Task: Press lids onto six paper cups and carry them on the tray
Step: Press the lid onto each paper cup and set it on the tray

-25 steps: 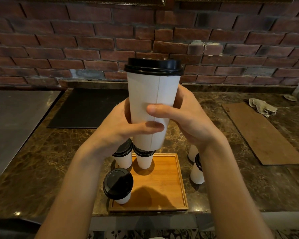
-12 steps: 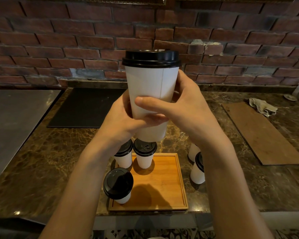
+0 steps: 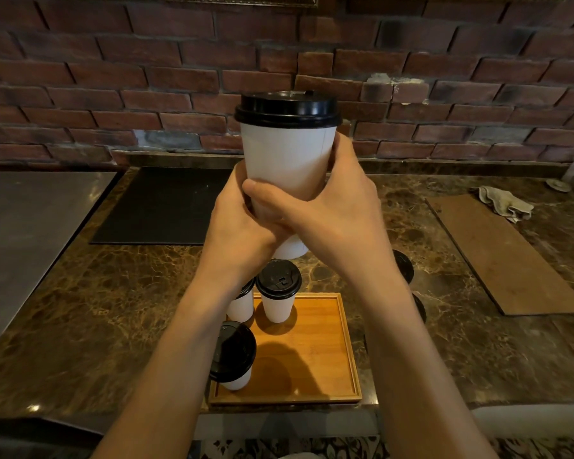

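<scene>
Far left on the desk there's a steel panel, then a black mat toward the back.

In the middle, the left hand and right hand are both wrapped around the lower half of a white cup, with the right thumb laid across the front. Both hands grip it, up in the air above the back of the tray. The cup is upright, long axis vertical, wide end up, with a black lid seated on top. It's capped, so no idea what's inside.

The tray is wooden and sits at the desk's near edge. It holds three lidded cups: a front cup in the near-left corner, a back-left cup half hidden behind the left wrist, and a back cup just beside that one.

Right of the tray, two more stand on the desk, mostly hidden by the right forearm: a far desk cup and a near desk cup. Only their black lids show.

That's six cups, every visible lid black, and one tray.

Further right is a brown board with a crumpled cloth just beside its far end.
</scene>
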`<state>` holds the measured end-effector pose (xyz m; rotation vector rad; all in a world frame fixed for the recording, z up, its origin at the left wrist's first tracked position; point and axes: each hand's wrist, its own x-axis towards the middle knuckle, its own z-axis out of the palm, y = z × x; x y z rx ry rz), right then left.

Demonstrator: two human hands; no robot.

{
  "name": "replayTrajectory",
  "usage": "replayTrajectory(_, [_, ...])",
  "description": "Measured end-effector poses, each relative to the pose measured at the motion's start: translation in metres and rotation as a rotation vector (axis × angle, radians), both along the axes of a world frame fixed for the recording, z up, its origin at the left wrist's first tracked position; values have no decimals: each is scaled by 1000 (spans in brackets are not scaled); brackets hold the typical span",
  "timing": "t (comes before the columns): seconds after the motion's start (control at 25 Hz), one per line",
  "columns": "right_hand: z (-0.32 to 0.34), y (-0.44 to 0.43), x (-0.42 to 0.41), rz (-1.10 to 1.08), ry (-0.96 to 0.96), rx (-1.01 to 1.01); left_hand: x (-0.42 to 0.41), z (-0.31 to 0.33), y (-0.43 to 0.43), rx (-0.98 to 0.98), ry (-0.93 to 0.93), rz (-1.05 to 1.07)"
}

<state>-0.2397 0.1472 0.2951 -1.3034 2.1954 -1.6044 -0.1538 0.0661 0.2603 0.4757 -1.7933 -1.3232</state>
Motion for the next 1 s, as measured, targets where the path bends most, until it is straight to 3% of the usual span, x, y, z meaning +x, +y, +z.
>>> replayTrajectory(0.56, [6, 4, -10, 74, -51, -100, 5, 6, -11, -45, -86, -108])
replayTrajectory(1.0, [9, 10, -33, 459, -203, -77, 16, 12, -15, 116, -117, -430])
